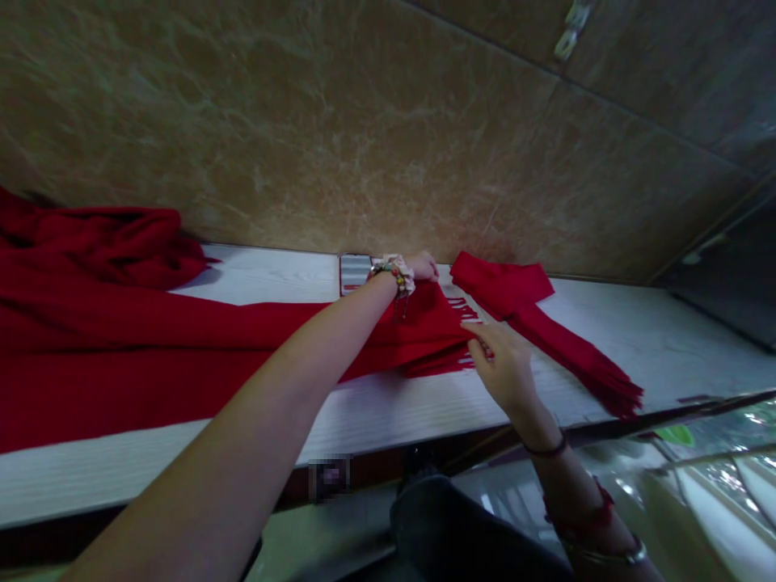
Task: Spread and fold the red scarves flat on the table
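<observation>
A long red scarf point(151, 347) lies stretched across a white table point(388, 404), its fringed end near the middle. My left hand point(421, 265) reaches over the scarf to its far edge, fingers curled down on the cloth by the wall. My right hand point(500, 360) pinches the fringed near corner of the same scarf between thumb and fingers. A second red scarf point(533, 319), folded with a fringed end, lies to the right of my hands, apart from them.
A phone point(355, 272) lies on the table by the wall, just left of my left wrist. More red cloth point(103, 242) is heaped at the far left. A marbled brown wall point(364, 121) backs the table.
</observation>
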Motion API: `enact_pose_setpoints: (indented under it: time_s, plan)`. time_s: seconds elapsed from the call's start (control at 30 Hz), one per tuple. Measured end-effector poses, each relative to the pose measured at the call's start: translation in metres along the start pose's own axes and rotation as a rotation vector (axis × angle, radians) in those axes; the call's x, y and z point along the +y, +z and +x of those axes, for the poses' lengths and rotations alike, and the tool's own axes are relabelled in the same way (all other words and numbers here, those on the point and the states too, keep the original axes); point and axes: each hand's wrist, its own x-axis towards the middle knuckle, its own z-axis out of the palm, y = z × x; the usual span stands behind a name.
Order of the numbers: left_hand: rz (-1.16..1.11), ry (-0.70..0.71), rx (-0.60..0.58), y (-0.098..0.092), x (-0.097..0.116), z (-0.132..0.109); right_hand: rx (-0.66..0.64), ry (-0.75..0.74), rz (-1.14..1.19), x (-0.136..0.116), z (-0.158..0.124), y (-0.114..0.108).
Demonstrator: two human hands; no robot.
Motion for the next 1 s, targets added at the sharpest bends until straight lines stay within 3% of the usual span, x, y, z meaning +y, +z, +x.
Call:
enact_pose_setpoints:
  time_s: [0.17, 0.27, 0.37, 0.5, 0.6, 0.67, 0.77, 1.0]
  plan:
    - [0.193, -0.035, -0.114, 0.034, -0.010, 0.002, -0.215, -0.111, -0.278, 0.025, -0.017, 0.018]
    - [0.289, -0.030, -0.124, 0.039, -0.012, -0.002, -0.278, -0.202, -0.307, 0.020, -0.016, 0.017]
    - [0.364, -0.009, -0.073, 0.038, -0.013, -0.014, -0.262, -0.286, -0.256, 0.014, -0.013, 0.012]
    - [0.494, 0.200, -0.033, 0.028, -0.016, -0.056, -0.241, -0.340, -0.156, 0.018, -0.015, 0.014]
    - [0.496, 0.371, -0.144, 0.015, -0.020, -0.103, -0.263, -0.332, -0.107, 0.026, -0.018, 0.019]
    - [0.517, 0.365, -0.258, 0.006, -0.025, -0.132, -0.276, -0.336, -0.105, 0.030, -0.019, 0.022]
    - [0.587, 0.287, -0.297, -0.005, -0.032, -0.165, -0.296, -0.363, -0.127, 0.034, -0.021, 0.023]
    - [0.797, 0.345, -0.177, 0.001, -0.037, -0.207, -0.279, -0.461, -0.184, 0.037, -0.023, 0.023]
